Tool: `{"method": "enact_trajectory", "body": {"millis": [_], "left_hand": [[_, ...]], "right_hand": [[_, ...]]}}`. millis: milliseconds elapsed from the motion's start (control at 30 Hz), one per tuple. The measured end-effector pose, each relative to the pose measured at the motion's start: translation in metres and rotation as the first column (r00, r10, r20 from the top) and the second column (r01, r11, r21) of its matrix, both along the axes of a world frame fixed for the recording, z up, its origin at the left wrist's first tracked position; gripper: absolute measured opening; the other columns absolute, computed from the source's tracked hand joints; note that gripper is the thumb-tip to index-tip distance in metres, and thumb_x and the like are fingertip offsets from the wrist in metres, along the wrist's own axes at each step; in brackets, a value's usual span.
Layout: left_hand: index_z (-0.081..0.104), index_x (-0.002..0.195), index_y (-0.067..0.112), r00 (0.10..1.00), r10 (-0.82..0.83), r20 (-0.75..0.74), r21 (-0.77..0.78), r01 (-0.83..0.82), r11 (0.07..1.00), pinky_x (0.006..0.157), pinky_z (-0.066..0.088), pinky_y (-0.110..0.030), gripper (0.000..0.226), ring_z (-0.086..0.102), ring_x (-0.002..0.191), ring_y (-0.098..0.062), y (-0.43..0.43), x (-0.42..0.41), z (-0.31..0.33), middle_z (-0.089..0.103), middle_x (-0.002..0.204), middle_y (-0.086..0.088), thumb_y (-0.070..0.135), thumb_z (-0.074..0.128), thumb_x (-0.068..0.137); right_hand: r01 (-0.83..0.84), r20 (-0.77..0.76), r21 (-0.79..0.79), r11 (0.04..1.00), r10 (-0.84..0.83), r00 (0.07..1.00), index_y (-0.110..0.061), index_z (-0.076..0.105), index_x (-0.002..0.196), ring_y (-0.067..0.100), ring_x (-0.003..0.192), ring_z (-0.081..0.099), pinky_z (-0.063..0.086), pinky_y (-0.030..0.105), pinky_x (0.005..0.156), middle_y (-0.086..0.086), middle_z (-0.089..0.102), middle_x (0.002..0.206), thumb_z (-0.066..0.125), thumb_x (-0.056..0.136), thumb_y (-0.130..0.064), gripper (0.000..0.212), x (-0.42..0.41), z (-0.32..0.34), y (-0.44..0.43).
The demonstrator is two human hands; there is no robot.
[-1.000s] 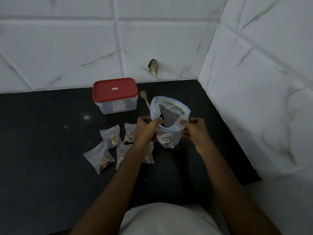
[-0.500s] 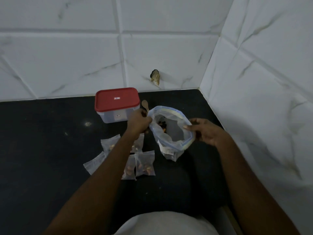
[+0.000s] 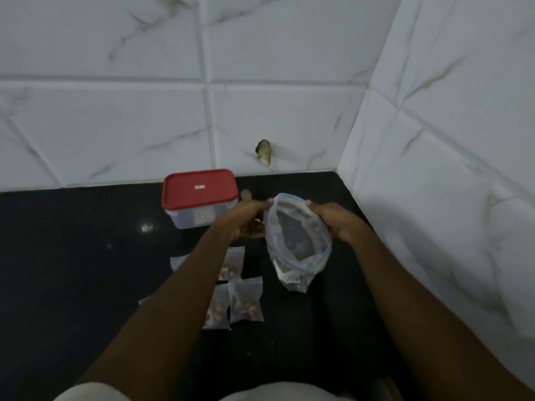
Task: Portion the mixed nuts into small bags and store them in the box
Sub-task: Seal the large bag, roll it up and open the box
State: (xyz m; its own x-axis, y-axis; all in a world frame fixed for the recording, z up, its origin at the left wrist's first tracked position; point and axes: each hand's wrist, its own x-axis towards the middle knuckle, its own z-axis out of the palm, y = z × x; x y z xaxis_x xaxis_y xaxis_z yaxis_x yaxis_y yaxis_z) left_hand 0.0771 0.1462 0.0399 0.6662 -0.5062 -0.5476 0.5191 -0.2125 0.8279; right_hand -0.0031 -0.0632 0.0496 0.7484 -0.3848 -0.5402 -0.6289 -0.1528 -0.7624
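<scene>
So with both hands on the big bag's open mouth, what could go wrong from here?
1. The big zip bag is open, held only at its rim by the left hand and right hand; tipping could spill nuts onto the counter.
2. The left forearm lies over the filled small bags and could drag them.
3. The box is still lidded.
</scene>
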Motion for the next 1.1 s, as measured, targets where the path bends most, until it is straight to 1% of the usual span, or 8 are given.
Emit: {"method": "enact_trajectory", "body": {"millis": [133, 333, 467, 633, 733, 833, 933, 1100], "left_hand": [[0.05, 0.126, 0.005, 0.991, 0.0, 0.134, -0.003, 0.0, 1.0, 0.066, 0.058, -0.032, 0.048, 0.068, 0.098, -0.028, 0.006, 0.004, 0.003, 0.064, 0.116, -0.017, 0.023, 0.07, 0.086], [0.066, 0.091, 0.011, 0.911, -0.135, 0.389, 0.109, 0.1, 0.989, 0.075, 0.058, -0.032, 0.008, 0.066, 0.092, -0.023, 0.009, 0.004, 0.012, 0.067, 0.104, -0.013, 0.016, 0.07, 0.086], [0.067, 0.105, 0.011, 0.875, -0.229, 0.426, 0.146, 0.184, 0.972, 0.074, 0.058, -0.028, 0.016, 0.066, 0.092, -0.019, 0.012, 0.003, 0.02, 0.068, 0.104, -0.007, 0.011, 0.065, 0.089], [0.064, 0.104, 0.013, 0.523, -0.366, 0.77, 0.412, 0.03, 0.911, 0.068, 0.05, -0.018, 0.017, 0.06, 0.088, -0.01, 0.005, -0.002, 0.019, 0.063, 0.105, -0.002, 0.005, 0.061, 0.089], [0.062, 0.111, 0.013, 0.392, -0.283, 0.875, 0.351, -0.113, 0.929, 0.076, 0.048, -0.022, 0.023, 0.059, 0.091, -0.012, -0.007, -0.01, 0.016, 0.062, 0.104, 0.0, 0.007, 0.06, 0.09], [0.052, 0.123, 0.015, 0.562, -0.045, 0.826, 0.172, -0.176, 0.969, 0.074, 0.051, -0.023, 0.035, 0.057, 0.085, -0.007, -0.003, -0.018, 0.011, 0.058, 0.097, 0.005, 0.018, 0.064, 0.091], [0.051, 0.122, 0.017, 0.909, 0.103, 0.404, 0.012, -0.118, 0.993, 0.082, 0.055, -0.034, 0.034, 0.063, 0.099, -0.02, 0.016, -0.028, 0.003, 0.06, 0.114, -0.007, 0.032, 0.062, 0.093], [0.061, 0.117, 0.011, 0.965, -0.186, 0.186, 0.056, 0.179, 0.982, 0.085, 0.056, -0.033, 0.032, 0.068, 0.093, -0.019, 0.035, -0.042, -0.009, 0.07, 0.11, -0.011, 0.022, 0.068, 0.089]], "right_hand": [[-0.054, 0.028, 0.114, 0.992, 0.051, 0.998, -0.009, 0.07, 0.114, 0.027, 0.097, 0.068, 0.057, 0.041, 0.082, 0.014, 0.073, 0.106, 0.063, 0.091, -0.047, 0.045, -0.008, 0.005, -0.009], [-0.1, 0.029, 0.006, 0.995, 0.1, 0.995, -0.004, 0.072, 0.1, 0.031, 0.091, 0.063, 0.053, 0.04, 0.081, 0.018, 0.071, 0.098, 0.051, 0.085, -0.072, 0.073, -0.008, 0.003, -0.022], [-0.225, 0.066, -0.021, 0.974, 0.226, 0.972, -0.002, 0.074, 0.101, 0.031, 0.089, 0.062, 0.051, 0.045, 0.084, 0.024, 0.071, 0.103, 0.073, 0.073, -0.058, 0.063, -0.017, 0.007, -0.026], [-0.101, 0.383, -0.575, 0.812, 0.376, 0.844, -0.013, 0.063, 0.078, 0.007, 0.056, 0.047, 0.04, 0.025, 0.054, 0.0, 0.059, 0.065, 0.084, 0.075, -0.026, 0.025, -0.015, -0.005, -0.02], [0.043, 0.458, -0.689, 0.723, 0.389, 0.799, -0.014, 0.053, 0.086, 0.006, 0.055, 0.046, 0.039, 0.029, 0.054, -0.004, 0.053, 0.064, 0.071, 0.088, -0.029, 0.023, -0.013, -0.013, -0.008], [-0.002, 0.403, -0.574, 0.819, 0.284, 0.87, -0.018, 0.055, 0.099, 0.006, 0.075, 0.058, 0.045, 0.024, 0.064, -0.008, 0.061, 0.083, 0.063, 0.092, -0.042, 0.026, -0.015, -0.012, -0.008], [-0.096, 0.312, -0.307, 0.947, 0.196, 0.93, -0.021, 0.057, 0.106, 0.018, 0.092, 0.065, 0.054, 0.032, 0.071, 0.001, 0.066, 0.102, 0.067, 0.089, -0.045, 0.031, -0.029, -0.007, -0.015], [-0.272, 0.152, -0.104, 0.957, 0.286, 0.946, -0.006, 0.062, 0.109, 0.027, 0.088, 0.07, 0.057, 0.043, 0.08, 0.013, 0.074, 0.099, 0.073, 0.087, -0.027, 0.033, -0.061, -0.003, -0.024]]}}
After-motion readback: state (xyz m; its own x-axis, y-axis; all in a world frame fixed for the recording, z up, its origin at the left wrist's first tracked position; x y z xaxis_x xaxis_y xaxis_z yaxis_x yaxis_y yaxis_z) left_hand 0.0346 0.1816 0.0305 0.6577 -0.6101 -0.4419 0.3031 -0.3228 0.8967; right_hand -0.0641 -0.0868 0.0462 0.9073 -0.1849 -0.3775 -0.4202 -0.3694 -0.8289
